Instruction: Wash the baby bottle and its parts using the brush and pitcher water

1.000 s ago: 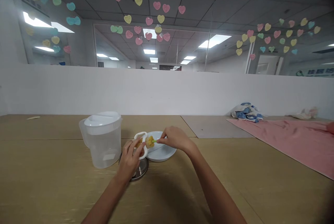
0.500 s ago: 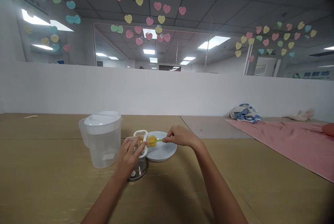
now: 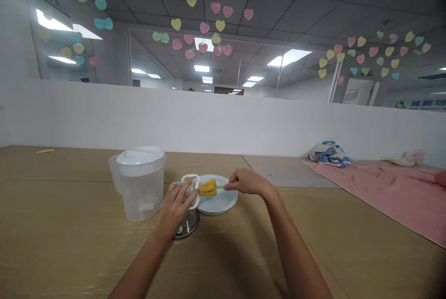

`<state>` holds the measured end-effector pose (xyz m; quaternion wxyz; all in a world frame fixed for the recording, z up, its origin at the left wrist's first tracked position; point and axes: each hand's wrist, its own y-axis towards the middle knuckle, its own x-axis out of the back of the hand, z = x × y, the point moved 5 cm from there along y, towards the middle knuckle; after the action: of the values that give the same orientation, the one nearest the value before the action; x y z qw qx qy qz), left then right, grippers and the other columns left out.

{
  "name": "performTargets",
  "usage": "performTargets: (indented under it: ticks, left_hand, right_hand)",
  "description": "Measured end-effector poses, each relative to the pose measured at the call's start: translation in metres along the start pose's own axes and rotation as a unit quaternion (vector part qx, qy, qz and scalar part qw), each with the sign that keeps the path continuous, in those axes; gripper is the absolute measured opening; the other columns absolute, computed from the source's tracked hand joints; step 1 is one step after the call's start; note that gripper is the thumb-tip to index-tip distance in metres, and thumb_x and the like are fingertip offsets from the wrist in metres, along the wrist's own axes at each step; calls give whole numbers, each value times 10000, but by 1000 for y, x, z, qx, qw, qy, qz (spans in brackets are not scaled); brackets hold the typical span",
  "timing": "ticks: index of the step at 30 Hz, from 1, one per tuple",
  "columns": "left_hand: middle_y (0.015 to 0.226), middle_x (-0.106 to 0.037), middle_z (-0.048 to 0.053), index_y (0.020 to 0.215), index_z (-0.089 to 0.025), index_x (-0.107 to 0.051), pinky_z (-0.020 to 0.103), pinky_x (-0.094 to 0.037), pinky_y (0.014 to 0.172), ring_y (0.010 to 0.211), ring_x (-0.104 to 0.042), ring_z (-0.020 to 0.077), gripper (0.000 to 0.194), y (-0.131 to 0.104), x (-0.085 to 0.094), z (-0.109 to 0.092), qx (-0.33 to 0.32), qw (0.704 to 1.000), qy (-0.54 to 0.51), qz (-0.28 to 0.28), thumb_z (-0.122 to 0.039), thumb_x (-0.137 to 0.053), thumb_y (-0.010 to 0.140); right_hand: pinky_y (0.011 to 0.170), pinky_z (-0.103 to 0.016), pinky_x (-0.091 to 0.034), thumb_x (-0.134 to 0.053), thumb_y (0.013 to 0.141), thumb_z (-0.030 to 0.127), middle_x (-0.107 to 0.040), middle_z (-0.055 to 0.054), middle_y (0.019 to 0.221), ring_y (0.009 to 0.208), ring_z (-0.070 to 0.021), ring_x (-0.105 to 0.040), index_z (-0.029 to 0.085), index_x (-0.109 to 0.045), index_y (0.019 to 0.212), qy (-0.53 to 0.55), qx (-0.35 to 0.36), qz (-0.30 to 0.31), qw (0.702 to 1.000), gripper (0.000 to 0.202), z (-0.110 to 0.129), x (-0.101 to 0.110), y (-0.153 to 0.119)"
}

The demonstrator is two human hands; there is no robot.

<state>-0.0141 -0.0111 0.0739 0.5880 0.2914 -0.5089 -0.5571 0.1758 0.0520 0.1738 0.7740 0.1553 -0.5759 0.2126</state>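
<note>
My left hand (image 3: 175, 205) is wrapped round a clear bottle with a white handle (image 3: 197, 193), which lies tipped with its mouth to the right. A yellow sponge head (image 3: 209, 188) stands partly out of the mouth. Its thin green stem (image 3: 219, 187) is pinched in my right hand (image 3: 244, 182), to the right of the bottle. Behind and below the sponge is a white plate (image 3: 223, 202). Under my left hand, a round metal-rimmed lid or base (image 3: 188, 228) with a clear part rests on the table.
A translucent lidded pitcher (image 3: 141, 189) stands left of my left hand on the brown table (image 3: 87, 234). At the right lie a pink cloth (image 3: 386, 192) and a crumpled blue and white cloth (image 3: 329, 154). A white wall (image 3: 223, 124) runs behind the table.
More of the yellow sponge head is outside the bottle mouth, as my right hand has moved slightly right with the stem. The view has shifted a little.
</note>
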Motion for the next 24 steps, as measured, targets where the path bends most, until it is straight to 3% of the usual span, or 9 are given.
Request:
performTargets:
  ticks: [4,10,17,21,24]
  left_hand:
    - [1136,-595,86,1131,-241,-570,393,-417,900,992,-524,214,415,-3,-2,3,-7,999,24,24,-51,-407,801]
    - [1136,-581,123,1130,-201,-573,407,-419,854,963,-518,242,425,-8,-4,14,68,997,2,44,-60,-429,755]
    - [1131,-585,99,1134,-256,-571,432,-409,877,971,-509,244,433,-6,-2,9,35,999,-16,24,-60,-429,774]
    - [1151,-576,85,1161,-261,-534,426,-404,902,989,-515,230,443,-6,-3,9,32,998,-25,39,-68,-450,771]
    - [1108,-573,124,1166,-188,-478,420,-424,878,1006,-522,239,385,-6,-2,10,86,994,-60,7,-163,-517,783]
  right_hand:
    - [473,-230,-239,-591,731,399,-520,-5,589,536,-99,-444,169,-647,664,-47,-13,-21,999,246,-5,2,0]
    - [526,-244,-316,-587,744,344,-633,-58,778,698,-166,-575,186,-655,789,-109,-107,-62,986,178,-28,4,8]
    - [568,-263,-374,-531,784,242,-646,-87,903,745,-189,-614,163,-611,885,-113,-162,-58,979,151,-44,6,13]
    - [560,-249,-386,-486,811,197,-624,-101,1006,666,-150,-619,170,-558,1043,-98,-169,-67,979,244,-49,9,12]
    - [563,-239,-392,-437,803,94,-584,-121,1101,665,-135,-623,182,-448,1199,-86,-185,-93,975,406,-56,10,14]
